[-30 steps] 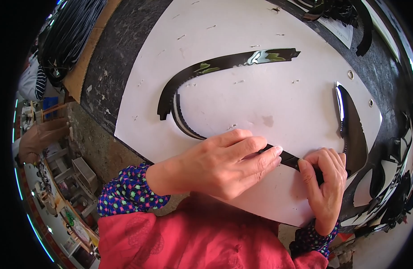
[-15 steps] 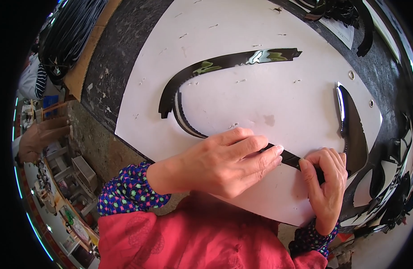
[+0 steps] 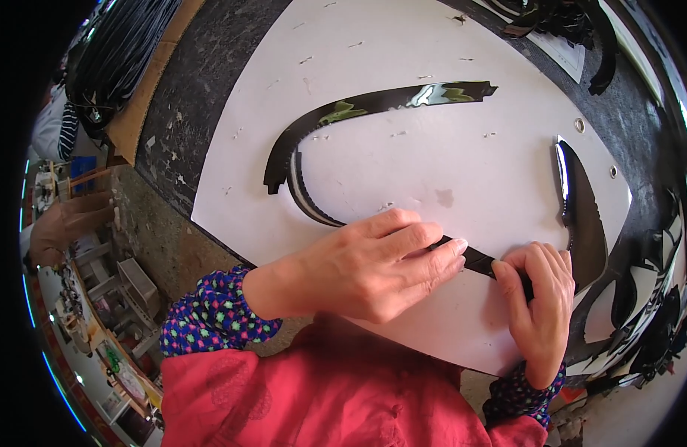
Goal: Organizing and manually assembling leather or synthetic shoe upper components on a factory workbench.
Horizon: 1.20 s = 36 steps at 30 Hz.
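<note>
On a white board (image 3: 410,167) lies a thin, curved black strip (image 3: 479,261) with a pale line along its bend. It seems to run beneath my left hand, which hides part of it. My left hand (image 3: 381,264) presses on the strip, fingers together. At the strip's right part, my right hand (image 3: 539,305) grips it between thumb and bent fingers. Above lies a glossy black curved trim piece (image 3: 373,102), touched by neither hand. Right of my right hand, a wide dark glossy piece (image 3: 589,216) with a ragged edge rests on the board.
The board lies on a dark, scuffed table (image 3: 191,104). A bundle of black strips (image 3: 127,52) sits in cardboard at the far left. Black and white pieces (image 3: 641,298) pile up at the right. Metal eyelets (image 3: 580,125) pierce the board's right side. Another person's arm (image 3: 68,227) shows at left.
Both hands stay on the strip with nearly the same grip. The fingers have shifted slightly left, and the view has moved a little.
</note>
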Available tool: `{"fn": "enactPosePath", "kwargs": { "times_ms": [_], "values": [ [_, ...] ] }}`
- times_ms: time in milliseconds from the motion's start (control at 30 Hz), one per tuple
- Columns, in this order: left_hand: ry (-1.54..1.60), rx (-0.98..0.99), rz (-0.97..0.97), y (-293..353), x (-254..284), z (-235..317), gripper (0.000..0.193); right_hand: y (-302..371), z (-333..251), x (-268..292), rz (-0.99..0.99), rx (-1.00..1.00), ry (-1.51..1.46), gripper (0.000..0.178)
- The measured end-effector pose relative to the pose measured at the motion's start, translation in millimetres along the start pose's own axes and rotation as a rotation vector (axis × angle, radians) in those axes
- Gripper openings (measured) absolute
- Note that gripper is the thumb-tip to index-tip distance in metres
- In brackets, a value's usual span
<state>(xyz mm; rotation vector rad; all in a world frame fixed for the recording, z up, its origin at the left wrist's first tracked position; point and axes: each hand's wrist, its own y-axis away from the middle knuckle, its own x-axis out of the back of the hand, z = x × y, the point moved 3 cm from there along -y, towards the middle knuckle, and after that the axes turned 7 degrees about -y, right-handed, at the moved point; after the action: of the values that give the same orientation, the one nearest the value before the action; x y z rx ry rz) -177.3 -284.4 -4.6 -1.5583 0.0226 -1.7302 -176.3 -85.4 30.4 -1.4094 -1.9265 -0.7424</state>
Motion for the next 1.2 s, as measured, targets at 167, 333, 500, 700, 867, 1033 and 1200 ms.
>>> {"fn": "enactPosePath", "kwargs": {
  "times_ms": [167,333,500,700,867,1033,1200],
  "values": [
    [0.001,0.003,0.017,-0.5,0.2,0.8,0.019,-0.7,0.4,0.6,-0.015,0.011,0.004,0.016],
    [-0.005,0.008,0.034,-0.4,-0.5,0.6,0.020,-1.0,1.6,2.0,-0.047,0.009,0.011,0.016],
    [0.029,0.032,0.026,-1.0,1.6,-0.6,0.022,0.2,6.7,9.7,-0.116,0.008,-0.063,0.014],
    [0.033,0.036,0.020,1.6,0.6,-1.5,0.022,4.7,21.5,25.4,-0.225,-0.108,-0.271,0.013],
    [0.045,0.030,0.024,2.3,-0.4,-1.0,0.021,0.5,7.0,6.5,-0.101,0.003,-0.149,0.013],
    [0.052,0.024,0.014,1.7,-0.1,-0.8,0.021,0.4,6.3,4.2,-0.067,-0.019,-0.096,0.014],
    [0.041,0.023,-0.005,1.4,0.6,-0.2,0.023,1.8,4.3,2.5,-0.043,-0.019,-0.090,0.014]
  ]
}}
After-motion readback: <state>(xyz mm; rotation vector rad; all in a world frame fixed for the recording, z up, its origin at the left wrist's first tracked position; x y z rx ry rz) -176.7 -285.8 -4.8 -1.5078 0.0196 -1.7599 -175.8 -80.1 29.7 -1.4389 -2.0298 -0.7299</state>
